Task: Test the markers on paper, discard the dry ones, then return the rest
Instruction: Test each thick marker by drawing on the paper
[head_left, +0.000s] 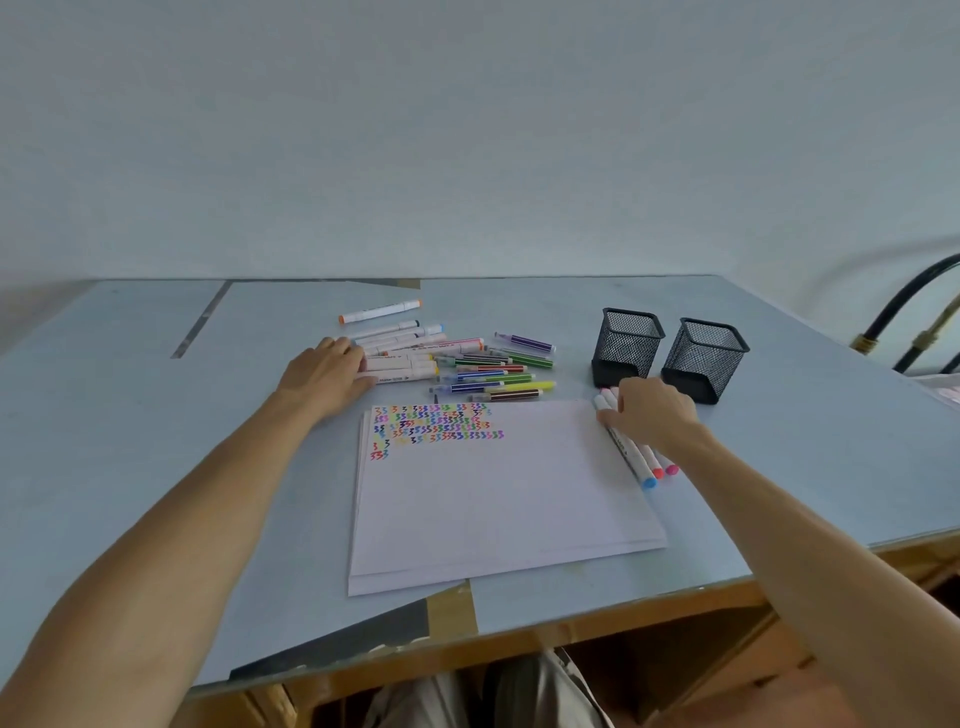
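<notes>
A stack of white paper (498, 493) lies in front of me, its top left corner filled with rows of coloured test squiggles (434, 423). Beyond it lies a pile of markers (457, 364): white-barrelled ones on the left, thin striped ones on the right. My left hand (324, 371) lies flat with straight fingers against the left ends of the white markers. Three white markers (641, 462) with blue, red and pink caps lie side by side along the paper's right edge. My right hand (647, 413) rests on their far ends, fingers curled over them.
Two black mesh pen holders (628, 343) (704, 358) stand at the back right, just beyond my right hand. A single orange-capped marker (379, 312) lies apart behind the pile. The table's front edge (597, 613) runs close below the paper. A dark tube frame (919, 312) sits far right.
</notes>
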